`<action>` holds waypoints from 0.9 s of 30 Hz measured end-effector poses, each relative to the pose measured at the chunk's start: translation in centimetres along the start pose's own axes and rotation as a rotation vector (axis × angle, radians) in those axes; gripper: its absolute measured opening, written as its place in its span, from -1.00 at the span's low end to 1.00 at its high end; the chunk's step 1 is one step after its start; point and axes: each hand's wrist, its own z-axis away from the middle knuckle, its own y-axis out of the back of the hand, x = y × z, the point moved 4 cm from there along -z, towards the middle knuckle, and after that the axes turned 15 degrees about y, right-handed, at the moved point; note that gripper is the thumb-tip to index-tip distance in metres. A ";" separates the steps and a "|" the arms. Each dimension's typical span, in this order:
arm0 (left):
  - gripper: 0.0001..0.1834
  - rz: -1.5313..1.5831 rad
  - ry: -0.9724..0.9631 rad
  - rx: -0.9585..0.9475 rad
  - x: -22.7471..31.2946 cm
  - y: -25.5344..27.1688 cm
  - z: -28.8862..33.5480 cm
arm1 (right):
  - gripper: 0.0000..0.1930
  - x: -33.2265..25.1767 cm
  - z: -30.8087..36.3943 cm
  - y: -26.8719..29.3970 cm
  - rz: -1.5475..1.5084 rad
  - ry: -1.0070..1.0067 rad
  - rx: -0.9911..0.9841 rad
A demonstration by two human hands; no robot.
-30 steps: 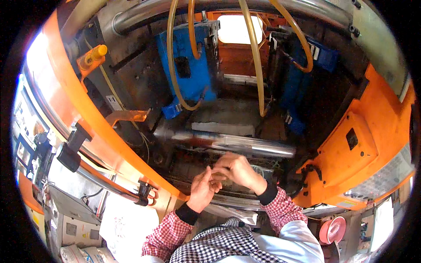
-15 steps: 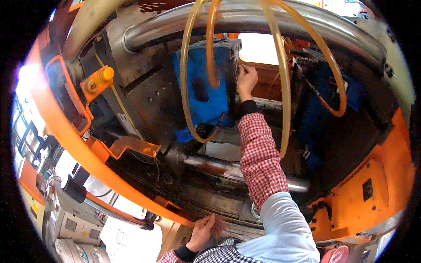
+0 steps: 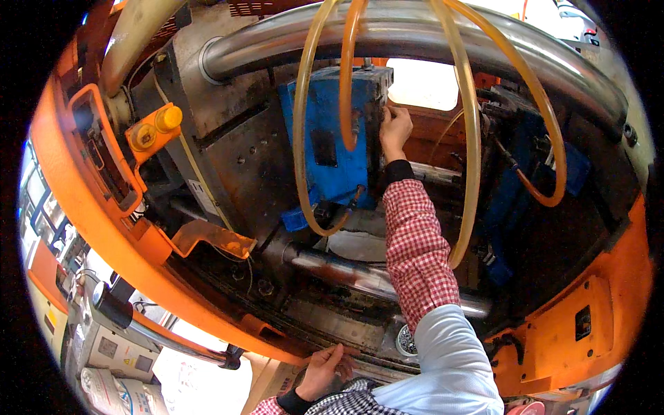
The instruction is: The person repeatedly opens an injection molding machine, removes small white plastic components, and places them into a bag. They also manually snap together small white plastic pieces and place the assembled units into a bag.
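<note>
My right hand [image 3: 396,133] reaches into a large machine, its fingers pinched together at the right-hand face of a blue mould block [image 3: 339,173]. Whatever those fingertips hold, if anything, is too small to make out. Close to my body, by the machine's front edge, my left hand [image 3: 319,373] is curled with the thumb against the fingers. Its palm is hidden, and I cannot tell whether it holds anything. Amber hoses [image 3: 467,152] loop down on both sides of my right forearm, which wears a red-checked sleeve.
A thick steel bar [image 3: 415,38] crosses above the mould and a lower bar [image 3: 346,270] runs below it. Dark blue mould parts [image 3: 508,187] stand opposite, across the gap. An orange guard frame [image 3: 159,283] curves along the left. A small cup of metal bits [image 3: 407,340] sits beside my right sleeve.
The view has shifted slightly, so the machine appears a little lower and to the right. My right hand stays at the mould's face. The cup beside my sleeve shows more fully.
</note>
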 end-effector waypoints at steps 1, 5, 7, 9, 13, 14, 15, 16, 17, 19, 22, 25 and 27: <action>-0.53 0.014 0.004 0.008 -0.1 0.1 0.0 | -0.86 -0.6 -0.1 0.1 -0.009 0.002 -0.023; -0.53 -0.021 -0.067 0.077 0.0 0.4 0.4 | -0.68 -1.7 0.2 0.2 0.038 0.027 -0.247; -0.53 0.040 -0.053 0.031 -0.6 0.5 0.3 | -0.55 -1.0 0.8 -0.5 0.123 0.080 -0.306; -0.54 0.051 -0.060 0.001 -1.0 0.7 0.0 | -0.51 -0.2 0.9 -0.7 0.144 0.109 -0.329; -0.57 0.005 -0.082 0.002 -1.2 0.6 0.0 | -0.49 -0.2 1.0 -0.3 0.131 0.145 -0.342; -0.58 0.002 -0.082 0.012 -1.1 0.6 0.2 | -0.50 -0.5 1.2 0.0 0.074 0.093 -0.375; -0.59 0.023 -0.083 0.004 -1.3 0.6 0.3 | -0.50 -0.6 1.5 0.7 0.016 0.040 -0.408; -0.60 0.039 -0.086 -0.006 -1.3 0.7 0.4 | -0.51 -0.9 1.5 1.3 -0.041 -0.012 -0.436; -0.60 0.049 -0.086 -0.033 -1.3 0.5 0.3 | -0.58 0.5 1.8 1.8 0.103 0.028 -0.351; -0.61 0.043 -0.078 -0.027 -1.3 0.5 0.2 | -0.62 2.3 2.8 1.6 0.054 -0.042 -0.355; -0.63 0.035 -0.067 -0.004 -1.2 0.4 0.7 | -0.64 2.0 3.9 1.1 0.010 -0.150 -0.445; -0.64 0.019 -0.075 0.009 -1.1 0.5 1.0 | -0.62 0.6 4.3 1.1 -0.087 -0.196 -0.485; -0.64 0.003 -0.095 0.007 -1.2 0.3 0.9 | -0.60 2.0 4.2 0.7 -0.163 -0.147 -0.429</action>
